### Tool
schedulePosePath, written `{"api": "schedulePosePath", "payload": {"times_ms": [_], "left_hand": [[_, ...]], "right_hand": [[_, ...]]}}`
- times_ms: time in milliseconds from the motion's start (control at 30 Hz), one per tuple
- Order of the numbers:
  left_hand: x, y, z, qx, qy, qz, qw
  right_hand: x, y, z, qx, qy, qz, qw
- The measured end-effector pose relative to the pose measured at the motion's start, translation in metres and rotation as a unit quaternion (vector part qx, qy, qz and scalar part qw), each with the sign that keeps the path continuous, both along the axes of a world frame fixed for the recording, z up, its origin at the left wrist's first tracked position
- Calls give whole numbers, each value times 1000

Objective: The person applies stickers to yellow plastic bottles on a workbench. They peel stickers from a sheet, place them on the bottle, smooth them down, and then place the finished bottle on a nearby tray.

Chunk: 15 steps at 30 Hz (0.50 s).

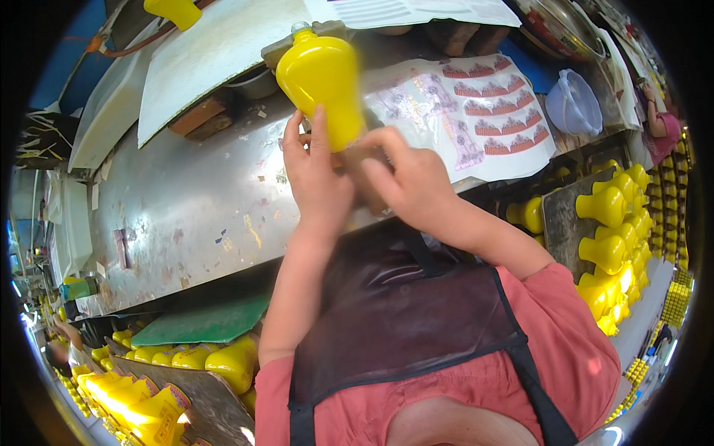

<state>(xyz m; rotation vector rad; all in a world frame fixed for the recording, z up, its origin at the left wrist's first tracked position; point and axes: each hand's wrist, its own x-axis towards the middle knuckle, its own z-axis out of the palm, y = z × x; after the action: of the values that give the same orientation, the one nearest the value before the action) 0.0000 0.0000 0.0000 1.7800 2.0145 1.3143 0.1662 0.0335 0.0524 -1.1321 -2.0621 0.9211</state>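
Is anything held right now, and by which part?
The left hand appears to hold the yellow bottle by its narrower near end, at its left side. The right hand is close by that end; blur hides whether it grips anything.

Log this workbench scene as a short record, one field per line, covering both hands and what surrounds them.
Left hand: the left hand has its fingers against the yellow vessel
Right hand: the right hand is near the vessel's lower end; blurred, grip unclear
Vessel: glossy, narrow neck pointing away from the person
Surface: metal worktable, scuffed and stained
Right of vessel: printed sheet with rows of curved designs; beyond it, a pale blue bucket
Lower left: green board
Right edge: more yellow vessels
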Motion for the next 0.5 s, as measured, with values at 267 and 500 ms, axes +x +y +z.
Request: {"api": "schedulePosePath", "payload": {"times_ms": [267,500], "left_hand": [[-13,-9,5,28,-122,-92,988],[-1,-6,-3,-8,-234,-53,971]], "right_hand": [[18,21,-8,8,-32,-16,999],[-1,58,31,294,-120,147,937]]}}
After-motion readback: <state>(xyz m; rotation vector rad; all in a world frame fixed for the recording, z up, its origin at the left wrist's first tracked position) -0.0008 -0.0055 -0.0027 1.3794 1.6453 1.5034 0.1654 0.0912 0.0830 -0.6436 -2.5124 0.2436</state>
